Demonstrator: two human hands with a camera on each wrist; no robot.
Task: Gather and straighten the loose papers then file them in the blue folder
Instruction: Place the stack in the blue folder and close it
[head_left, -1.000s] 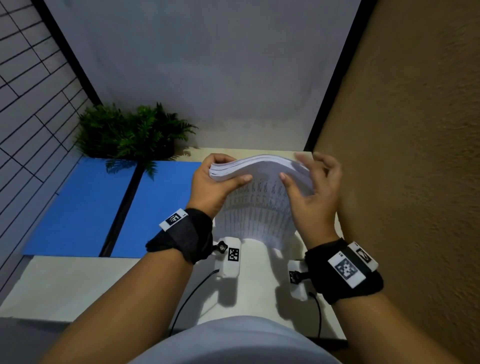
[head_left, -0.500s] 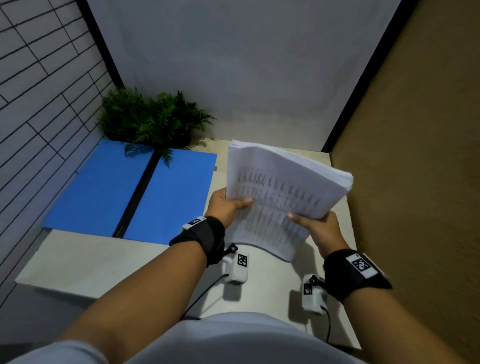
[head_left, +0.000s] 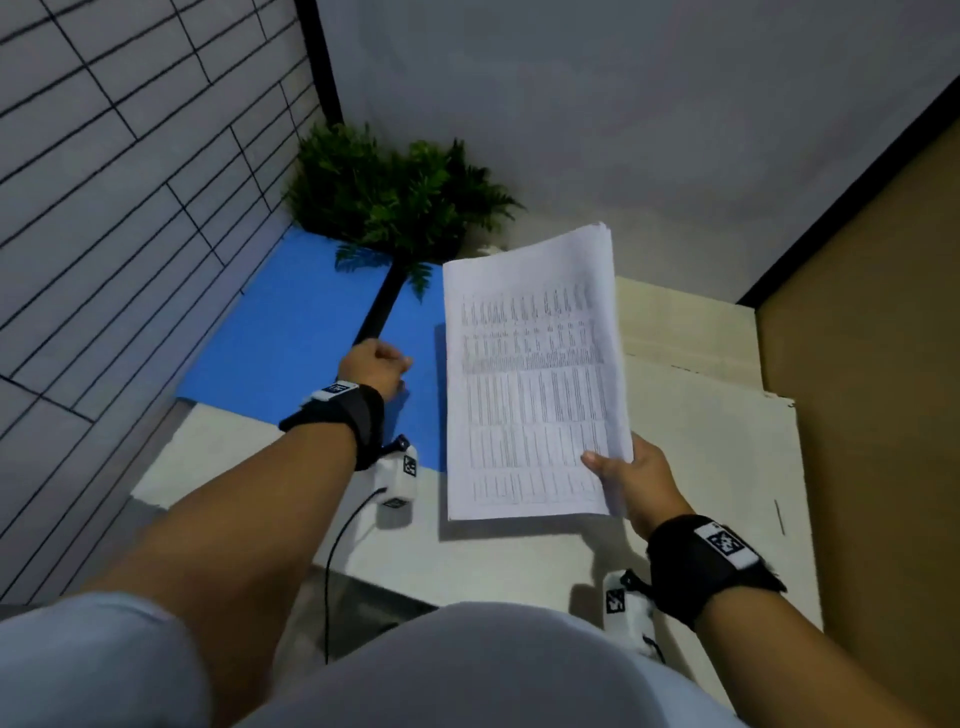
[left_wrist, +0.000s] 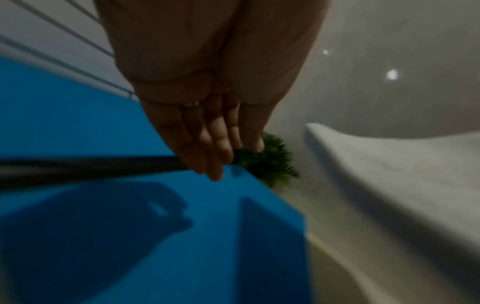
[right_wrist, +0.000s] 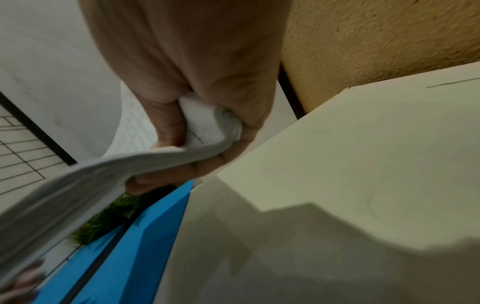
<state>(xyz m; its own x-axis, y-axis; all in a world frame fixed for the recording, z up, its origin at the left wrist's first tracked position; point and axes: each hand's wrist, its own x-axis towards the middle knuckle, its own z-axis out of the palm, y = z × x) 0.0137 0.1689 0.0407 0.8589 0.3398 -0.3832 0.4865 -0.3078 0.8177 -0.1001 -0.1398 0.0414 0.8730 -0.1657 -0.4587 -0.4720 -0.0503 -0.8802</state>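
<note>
From your head camera, your right hand (head_left: 636, 480) holds the stack of papers (head_left: 530, 374) by its near right corner, thumb on top, fingers hidden below. The stack is lifted above the table (head_left: 717, 467), and its left edge hangs over the right side of the blue folder (head_left: 291, 338). The folder lies open and flat on the left of the table, with a black strip down its middle. Your left hand (head_left: 374, 366) is over the folder near that strip, and it looks loosely curled with nothing in it. A green plant (head_left: 395, 192) stands in the far corner behind the folder.

From your left wrist camera, your fingers (left_wrist: 213, 139) reach out nearly straight, close together, above the folder (left_wrist: 78, 123). They hold nothing.

From your right wrist camera, your thumb and fingers (right_wrist: 161, 181) pinch the bent corner of the papers (right_wrist: 78, 181). The folder (right_wrist: 145, 236) shows below, to the left.
</note>
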